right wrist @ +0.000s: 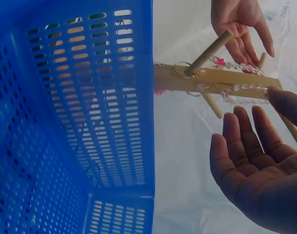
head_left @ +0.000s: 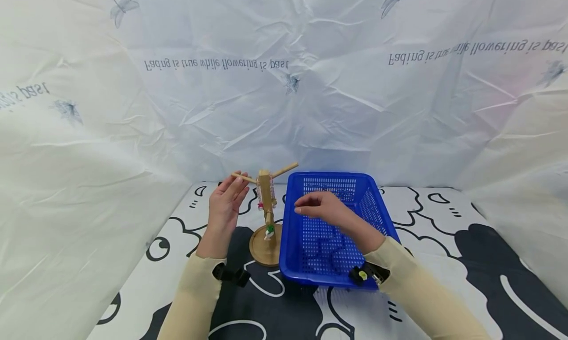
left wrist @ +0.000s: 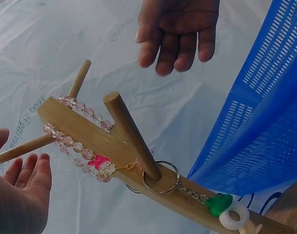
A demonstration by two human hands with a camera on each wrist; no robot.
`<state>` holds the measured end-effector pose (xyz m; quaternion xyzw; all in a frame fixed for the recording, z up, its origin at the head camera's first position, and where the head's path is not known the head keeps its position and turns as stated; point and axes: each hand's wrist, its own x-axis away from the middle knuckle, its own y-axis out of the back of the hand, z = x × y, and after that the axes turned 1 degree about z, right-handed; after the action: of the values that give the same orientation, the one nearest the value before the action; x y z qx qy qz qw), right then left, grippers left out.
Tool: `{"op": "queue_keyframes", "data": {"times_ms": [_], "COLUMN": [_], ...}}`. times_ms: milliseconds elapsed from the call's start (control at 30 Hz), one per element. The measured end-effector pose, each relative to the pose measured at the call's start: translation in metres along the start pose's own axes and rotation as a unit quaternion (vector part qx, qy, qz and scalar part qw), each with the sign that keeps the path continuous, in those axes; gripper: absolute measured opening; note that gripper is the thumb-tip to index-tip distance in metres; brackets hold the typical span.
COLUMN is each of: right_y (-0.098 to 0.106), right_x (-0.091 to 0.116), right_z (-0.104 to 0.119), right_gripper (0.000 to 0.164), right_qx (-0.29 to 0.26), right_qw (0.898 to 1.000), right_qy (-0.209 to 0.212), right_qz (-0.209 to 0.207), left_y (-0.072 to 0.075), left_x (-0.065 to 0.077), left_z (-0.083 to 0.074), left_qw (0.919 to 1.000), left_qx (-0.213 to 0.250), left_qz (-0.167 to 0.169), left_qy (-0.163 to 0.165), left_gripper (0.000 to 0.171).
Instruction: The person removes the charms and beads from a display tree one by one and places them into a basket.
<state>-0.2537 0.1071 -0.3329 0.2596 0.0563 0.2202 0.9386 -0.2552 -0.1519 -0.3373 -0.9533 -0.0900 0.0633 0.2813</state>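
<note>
A wooden stand with pegs rises from a round base. Pink beaded bracelets hang on its upper pegs, one bearing a pink-and-white character charm. On a lower peg hangs a keychain with a green piece and a white ring. My left hand is at the upper left peg, whose end lies between the parted thumb and fingers without a grip. To the right of the stand, my right hand hovers over the basket, its fingers loosely bent and holding nothing.
The blue plastic basket stands close beside the stand's right side, overlapping the round base in the head view. Behind both hangs a wrinkled white sheet with printed lettering. A black-and-white cartoon cloth covers the table.
</note>
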Motion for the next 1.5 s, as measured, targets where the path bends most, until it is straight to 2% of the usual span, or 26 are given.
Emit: {"op": "queue_keyframes", "data": {"times_ms": [133,400,567,800,1067,1167,1333,1500], "right_y": [-0.006,-0.014,-0.017,-0.020,-0.024,-0.027,-0.030,-0.034], "right_x": [-0.007,-0.016,-0.022,-0.032,-0.040,-0.043,-0.049,-0.055], "right_z": [0.001,0.005,0.005,0.006,0.007,0.009,0.010,0.008], "right_gripper": [0.034,0.033,0.032,0.032,0.031,0.029,0.028,0.029], "right_qx": [-0.025,-0.029,-0.028,-0.010,-0.007,-0.006,0.011,0.010], "right_qw": [1.000,0.998,0.998,0.998,0.997,0.996,0.996,0.996], "right_qy": [-0.016,-0.051,-0.053,-0.059,-0.064,-0.074,-0.072,-0.070], "right_qz": [0.007,0.006,0.009,0.025,0.050,0.051,0.053,0.054], "left_y": [0.000,-0.003,-0.004,-0.006,-0.007,-0.008,-0.009,-0.010], "left_x": [-0.001,0.000,-0.001,-0.003,-0.002,-0.004,-0.005,-0.007], "left_z": [0.001,0.001,0.003,0.006,0.008,0.008,0.009,0.010], "left_qw": [0.9999,1.0000,0.9999,0.9999,0.9994,0.9995,0.9994,0.9993], "left_qx": [0.010,0.005,0.012,0.005,0.029,0.021,-0.006,-0.018], "left_qz": [-0.008,-0.007,-0.003,-0.008,-0.007,-0.018,-0.029,-0.026], "left_qy": [0.002,-0.004,-0.004,-0.005,-0.015,-0.016,-0.018,-0.021], "left_gripper": [0.015,0.013,0.017,0.014,0.023,0.022,0.012,0.020]}}
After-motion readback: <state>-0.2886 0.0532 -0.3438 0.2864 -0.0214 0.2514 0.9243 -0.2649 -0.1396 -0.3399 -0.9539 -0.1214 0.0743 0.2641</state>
